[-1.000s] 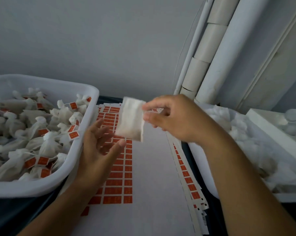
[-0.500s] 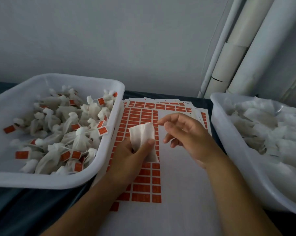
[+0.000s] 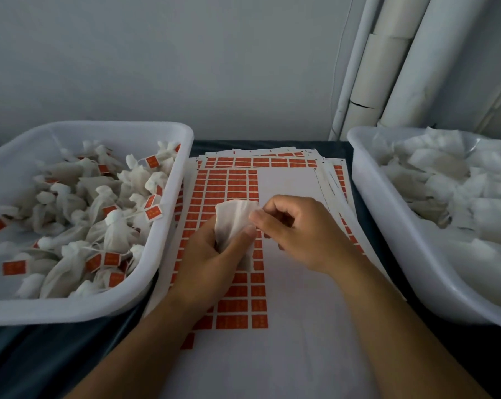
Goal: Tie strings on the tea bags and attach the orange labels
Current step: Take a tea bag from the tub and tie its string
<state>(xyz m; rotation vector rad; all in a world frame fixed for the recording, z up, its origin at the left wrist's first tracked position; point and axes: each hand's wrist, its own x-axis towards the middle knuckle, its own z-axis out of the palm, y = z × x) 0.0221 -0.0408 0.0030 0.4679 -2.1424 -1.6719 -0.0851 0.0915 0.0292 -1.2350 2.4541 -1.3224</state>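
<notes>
Holding a tea bag point(image 3: 234, 218) over the label sheet point(image 3: 286, 283) mid-bench, my left hand point(image 3: 214, 254) curls around it while my right hand point(image 3: 298, 228) fingers pinch its top edge, bins either side.

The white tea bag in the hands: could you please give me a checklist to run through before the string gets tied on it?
1. Left hand has a firm grip on the white fabric tea bag: ok.
2. Right hand pinches the bag's top edge: ok.
3. String visible in either hand: cannot tell.
4. Bag neck gathered for tying: not ok, the top is spread open.
5. Orange rectangular labels left on the white sticker sheet: ok, many rows remain.
6. Room in the white plastic bin of finished bags on the left: ok.
</notes>
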